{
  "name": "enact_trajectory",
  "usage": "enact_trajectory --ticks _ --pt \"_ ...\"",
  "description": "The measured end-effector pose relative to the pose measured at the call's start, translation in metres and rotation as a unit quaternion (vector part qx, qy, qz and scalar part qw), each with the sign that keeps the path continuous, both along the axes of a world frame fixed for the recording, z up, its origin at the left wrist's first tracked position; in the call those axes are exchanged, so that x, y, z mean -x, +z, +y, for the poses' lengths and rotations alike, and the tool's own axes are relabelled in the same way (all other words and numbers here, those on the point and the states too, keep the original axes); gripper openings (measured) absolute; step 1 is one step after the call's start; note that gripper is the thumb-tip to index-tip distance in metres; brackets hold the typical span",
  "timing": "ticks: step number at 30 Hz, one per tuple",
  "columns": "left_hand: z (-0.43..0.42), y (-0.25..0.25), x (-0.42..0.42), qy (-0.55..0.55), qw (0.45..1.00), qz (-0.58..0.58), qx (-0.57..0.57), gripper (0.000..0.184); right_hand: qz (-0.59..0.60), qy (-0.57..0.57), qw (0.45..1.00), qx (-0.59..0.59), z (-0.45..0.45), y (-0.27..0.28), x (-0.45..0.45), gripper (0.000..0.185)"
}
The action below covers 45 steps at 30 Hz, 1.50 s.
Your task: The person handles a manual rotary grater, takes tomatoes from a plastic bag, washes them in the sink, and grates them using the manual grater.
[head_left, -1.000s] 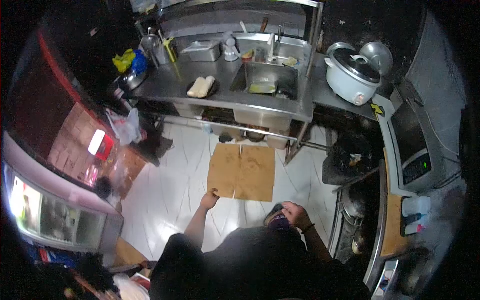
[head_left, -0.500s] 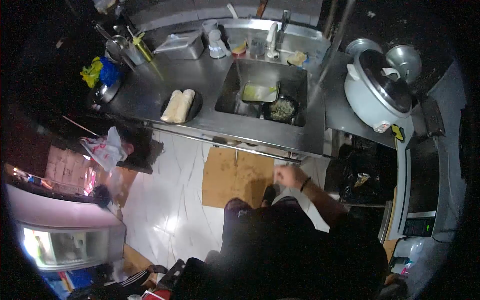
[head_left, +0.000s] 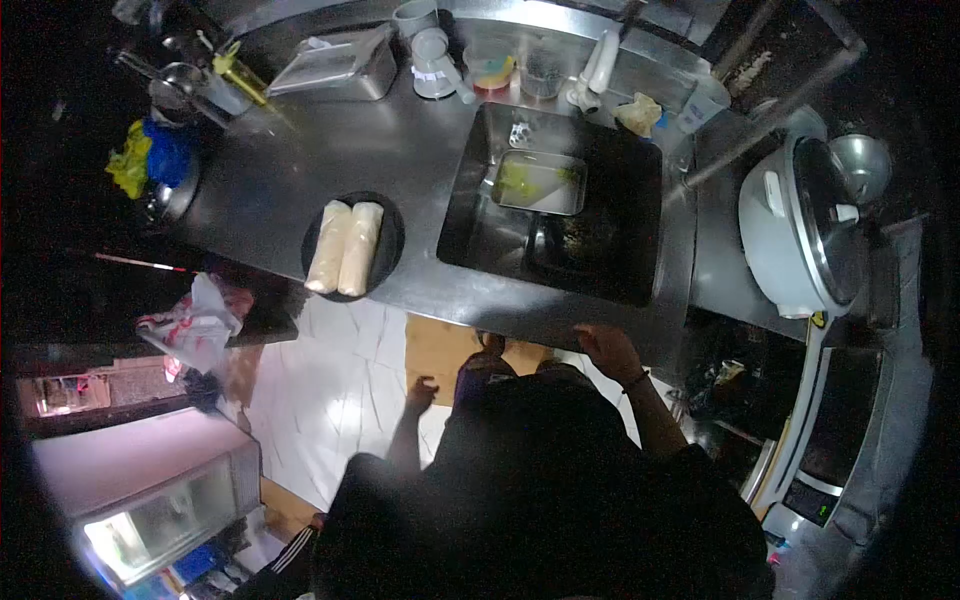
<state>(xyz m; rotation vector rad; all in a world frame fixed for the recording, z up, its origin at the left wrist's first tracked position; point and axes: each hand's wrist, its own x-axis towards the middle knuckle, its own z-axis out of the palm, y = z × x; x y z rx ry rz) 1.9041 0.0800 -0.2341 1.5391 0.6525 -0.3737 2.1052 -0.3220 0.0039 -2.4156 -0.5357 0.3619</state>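
My left hand (head_left: 422, 395) hangs low beside my body, above the floor. Its fingers are loosely bent and slightly apart, with nothing visible in them. My right hand (head_left: 608, 352), with a dark band at the wrist, is by the counter's front edge below the sink (head_left: 650, 230); its fingers are partly spread and look bare. I cannot tell if it touches the edge. In the sink lies a metal tray (head_left: 563, 207) with yellow-green residue, and a dark bowl-like shape sits in shadow before it. Two pale wrapped rolls (head_left: 345, 247) lie side by side on a black plate (head_left: 393, 228).
A lidded metal container (head_left: 335, 68), a white hand juicer-like device (head_left: 432, 65) and a faucet (head_left: 597, 70) line the back. At right stands a large white rice cooker (head_left: 785, 235). A plastic bag (head_left: 205, 320) hangs at left. Cardboard (head_left: 430, 345) covers part of the floor.
The view has shifted closer to the counter. My left hand has come into view, and my right hand has moved up to the counter edge. The sink's front bowl-like shape looks darker.
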Motion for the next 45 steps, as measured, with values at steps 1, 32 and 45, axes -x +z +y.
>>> enact_trajectory --ticks 1,32,45 --pt "0.014 0.013 -0.027 -0.081 0.993 0.043 -0.074 0.036 -0.004 -0.023 0.999 0.023 -0.002 -0.002 -0.005 0.023" --pt "-0.016 0.118 -0.064 -0.075 0.973 0.031 -0.217 0.036 -0.295 -0.125 0.928 -0.191 0.338 0.077 -0.430 0.096" --pt "-0.023 0.163 -0.101 -0.045 0.988 0.044 -0.143 0.030 -0.197 -0.226 0.915 -0.269 0.360 0.063 -0.462 0.078"
